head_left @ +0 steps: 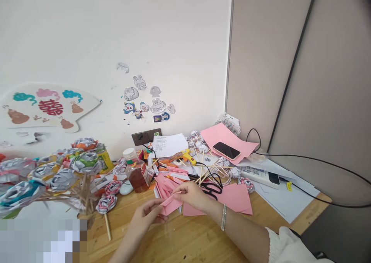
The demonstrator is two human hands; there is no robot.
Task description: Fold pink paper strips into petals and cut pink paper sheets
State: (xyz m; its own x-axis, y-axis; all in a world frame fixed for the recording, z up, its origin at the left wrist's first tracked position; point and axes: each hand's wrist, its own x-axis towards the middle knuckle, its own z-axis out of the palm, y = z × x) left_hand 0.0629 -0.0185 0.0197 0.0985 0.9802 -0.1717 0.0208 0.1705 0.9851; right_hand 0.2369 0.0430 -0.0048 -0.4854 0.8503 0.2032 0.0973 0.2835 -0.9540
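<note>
Both my hands meet over the wooden desk [185, 243] on one folded piece of pink paper [171, 206]. My left hand [147, 213] pinches its near left edge with curled fingers. My right hand [191, 195], a bracelet on the wrist, pinches the top of the same piece. More cut pink paper strips [166, 182] lie just behind the hands, and a larger pink sheet [236, 197] lies to the right.
Black scissors [213, 187], a yellow glue gun [187, 156], wooden sticks and a bottle of brown liquid [136, 172] crowd the desk. A bunch of paper roses [58, 170] stands at left. A phone [226, 150] lies on pink paper; a cable runs right.
</note>
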